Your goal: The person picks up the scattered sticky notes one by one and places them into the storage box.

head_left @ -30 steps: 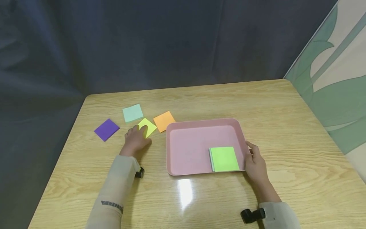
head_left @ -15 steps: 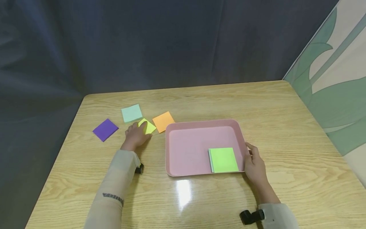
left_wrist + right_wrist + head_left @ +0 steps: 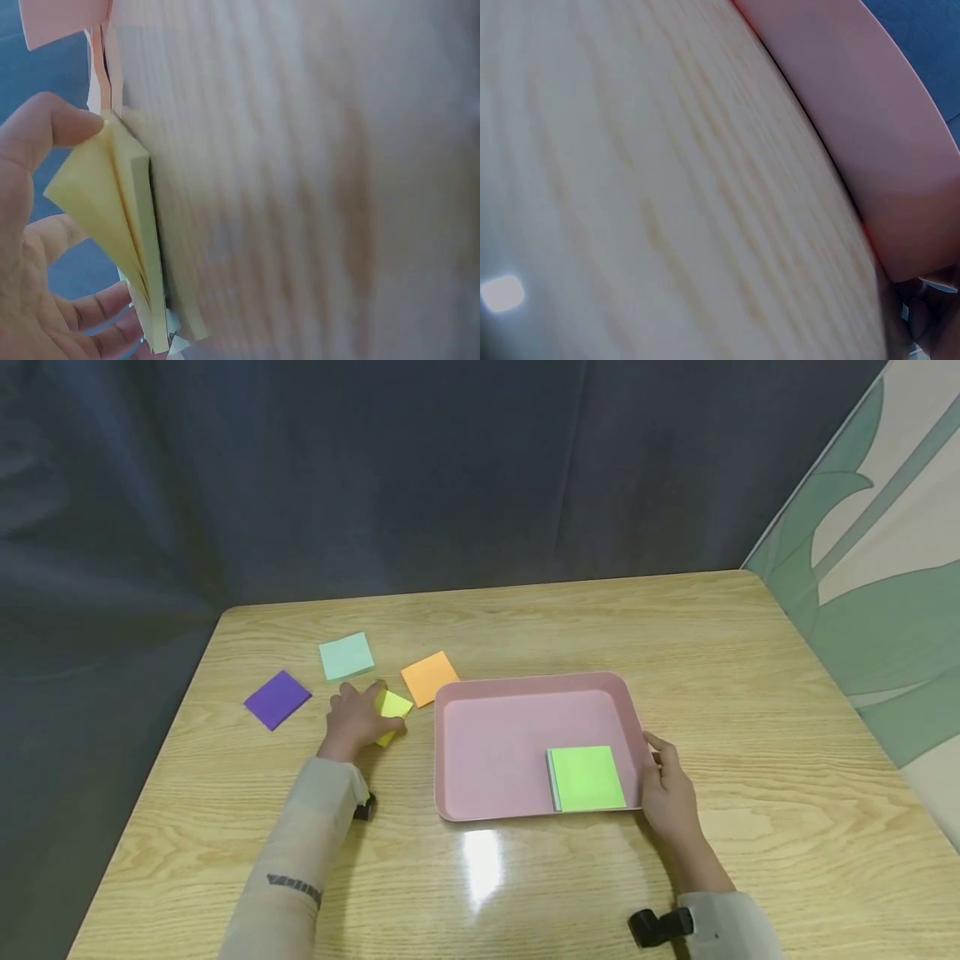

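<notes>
My left hand point(image 3: 356, 722) spans a yellow sticky note pad point(image 3: 392, 706) on the table, pinching it between thumb and fingers. In the left wrist view the yellow pad point(image 3: 139, 225) stands out beside the fingers, its upper sheets splayed away from the rest, with the thumb at one end. My right hand point(image 3: 670, 789) holds the right side of a pink tray point(image 3: 495, 752); in the right wrist view its curled fingers show below the tray's wall point(image 3: 870, 112). Inside the tray, at the near right, lies a stack topped by a green sticky note pad point(image 3: 588, 778).
An orange pad point(image 3: 430, 677) lies against the tray's far left corner. Farther left are a mint pad point(image 3: 347, 656) and a purple pad point(image 3: 277, 700). Behind the wooden table point(image 3: 562, 868) hangs a dark curtain point(image 3: 420, 477); a leaf-patterned cloth point(image 3: 885, 585) is at the right.
The yellow pad has slid slightly toward me and turned, and my left thumb has come round its near side. My right hand and the tray have stayed put.
</notes>
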Action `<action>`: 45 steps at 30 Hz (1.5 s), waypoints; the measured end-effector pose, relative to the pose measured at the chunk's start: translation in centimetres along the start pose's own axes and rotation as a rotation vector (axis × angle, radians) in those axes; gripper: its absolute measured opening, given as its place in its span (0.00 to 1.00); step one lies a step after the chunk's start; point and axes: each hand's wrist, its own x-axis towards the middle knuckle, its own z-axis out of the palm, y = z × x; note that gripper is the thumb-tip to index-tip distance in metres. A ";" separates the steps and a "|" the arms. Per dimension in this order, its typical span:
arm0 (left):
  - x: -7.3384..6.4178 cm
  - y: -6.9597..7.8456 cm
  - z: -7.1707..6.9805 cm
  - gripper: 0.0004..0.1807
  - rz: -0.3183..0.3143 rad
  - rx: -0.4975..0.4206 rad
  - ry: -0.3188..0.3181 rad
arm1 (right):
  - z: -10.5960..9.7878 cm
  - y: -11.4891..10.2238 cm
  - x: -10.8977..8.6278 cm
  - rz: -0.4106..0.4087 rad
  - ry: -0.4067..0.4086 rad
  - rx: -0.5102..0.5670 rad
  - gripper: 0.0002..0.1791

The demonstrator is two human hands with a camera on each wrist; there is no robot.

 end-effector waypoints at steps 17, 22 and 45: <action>-0.6 0.7 0.2 0.41 -0.052 -0.031 -0.031 | -0.1 0.1 0.2 0.007 -0.008 0.000 0.23; -0.6 1.0 0.2 0.41 -0.068 -0.021 -0.053 | -0.1 0.2 0.3 0.012 -0.010 0.007 0.23; -3.8 3.0 -0.4 0.44 0.094 -0.038 0.099 | -0.1 0.2 0.2 -0.009 -0.006 0.009 0.22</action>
